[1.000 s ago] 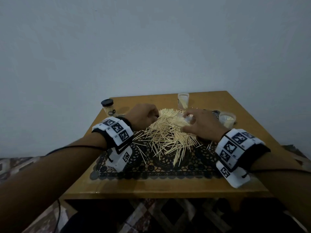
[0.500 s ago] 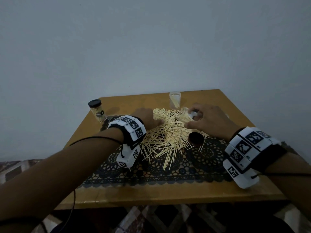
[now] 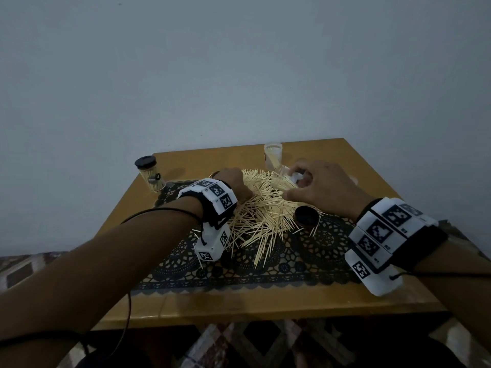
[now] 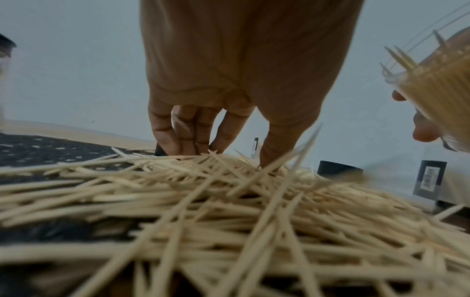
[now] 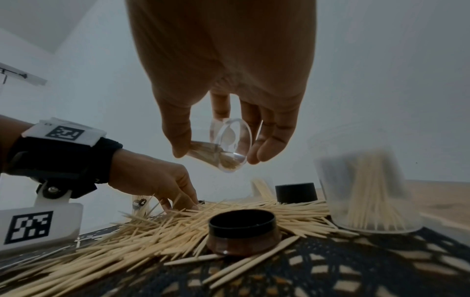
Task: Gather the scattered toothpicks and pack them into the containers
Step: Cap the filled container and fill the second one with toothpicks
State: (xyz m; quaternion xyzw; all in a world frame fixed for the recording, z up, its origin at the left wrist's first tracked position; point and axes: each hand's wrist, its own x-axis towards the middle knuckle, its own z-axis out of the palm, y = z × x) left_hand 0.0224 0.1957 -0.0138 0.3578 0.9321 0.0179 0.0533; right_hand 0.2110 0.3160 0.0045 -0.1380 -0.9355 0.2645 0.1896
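A heap of loose toothpicks lies on the dark lace mat in the middle of the table. My left hand is at the heap's far left, and its fingertips and thumb dip into the sticks and pinch some. My right hand holds a clear container, tilted above the heap and partly filled with toothpicks; the same container shows from the left wrist. A black lid lies upside down on the mat under my right hand.
A capped container of toothpicks stands at the table's back left. An open clear one stands at the back centre. Another open container with toothpicks stands to the right of the heap, with a second black lid behind the pile.
My right hand has lifted the clear container off the heap, uncovering the black lid below it. My left hand has stayed at the heap's left side.
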